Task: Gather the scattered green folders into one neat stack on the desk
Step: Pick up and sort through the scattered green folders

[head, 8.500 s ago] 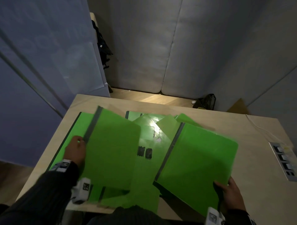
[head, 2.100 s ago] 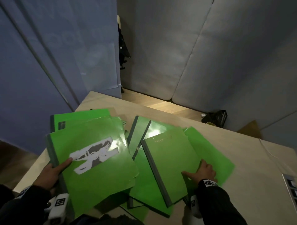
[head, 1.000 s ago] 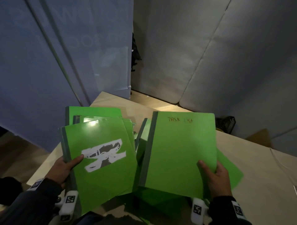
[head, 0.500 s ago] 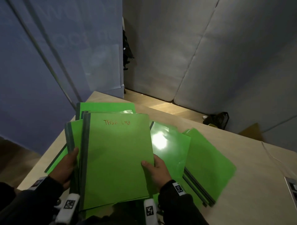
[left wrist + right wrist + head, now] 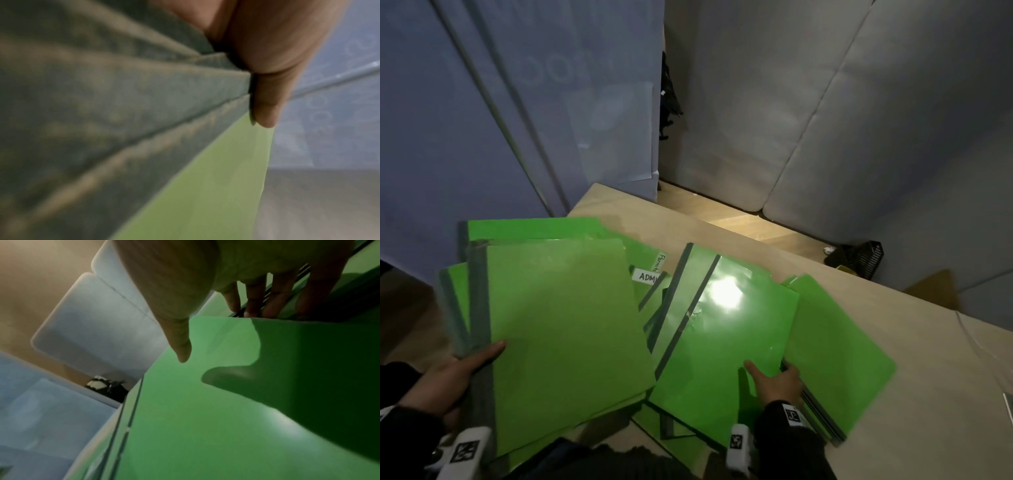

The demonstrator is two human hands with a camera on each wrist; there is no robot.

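Note:
My left hand (image 5: 462, 373) grips a pile of green folders (image 5: 561, 335) by their grey spines (image 5: 123, 97) at the desk's left side, thumb (image 5: 265, 97) on top. A glossy green folder (image 5: 722, 329) lies in the middle on other folders. My right hand (image 5: 770, 373) holds its near right edge, the thumb over the cover and the fingers (image 5: 275, 301) tucked under the edge. In the right wrist view the same folder (image 5: 205, 426) fills the lower frame. Another green folder (image 5: 842, 370) lies flat to the right.
Folders with white labels (image 5: 650, 275) peek out between the held pile and the glossy one. The wooden desk (image 5: 722, 236) is bare at the back and right. A cable (image 5: 969, 329) and socket strip (image 5: 1008, 404) sit at the right edge. A black basket (image 5: 866, 257) stands on the floor.
My right hand has left the folder it laid on the left pile and moved right to the glossy folder's edge. The left hand still holds the pile.

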